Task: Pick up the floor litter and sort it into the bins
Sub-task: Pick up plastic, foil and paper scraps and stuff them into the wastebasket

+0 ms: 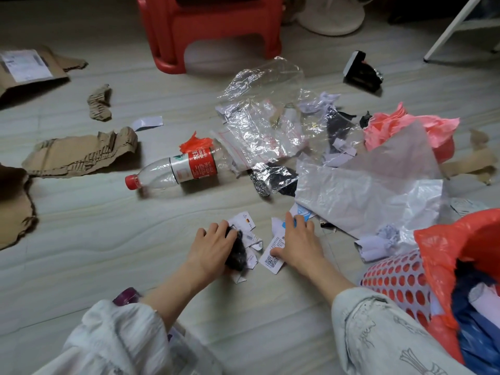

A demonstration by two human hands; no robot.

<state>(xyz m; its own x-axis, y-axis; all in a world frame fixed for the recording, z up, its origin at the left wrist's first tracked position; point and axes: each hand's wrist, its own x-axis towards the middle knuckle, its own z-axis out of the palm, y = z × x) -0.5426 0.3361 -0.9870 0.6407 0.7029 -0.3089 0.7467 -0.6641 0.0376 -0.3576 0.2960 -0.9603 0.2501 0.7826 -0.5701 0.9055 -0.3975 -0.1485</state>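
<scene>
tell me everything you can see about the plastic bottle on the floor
The plastic bottle is clear, looks empty, and lies on its side on the pale floor, its red cap pointing left toward the torn cardboard. A red and white label wraps its middle. Its base end is tucked under crinkled clear plastic wrap, with a red scrap just behind it. Neither hand touches it.

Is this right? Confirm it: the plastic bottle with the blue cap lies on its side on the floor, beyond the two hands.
Not quite. The head view shows the plastic bottle has a red cap, not blue. The rest holds: it lies on its side on the floor, beyond the left hand and right hand.
</scene>
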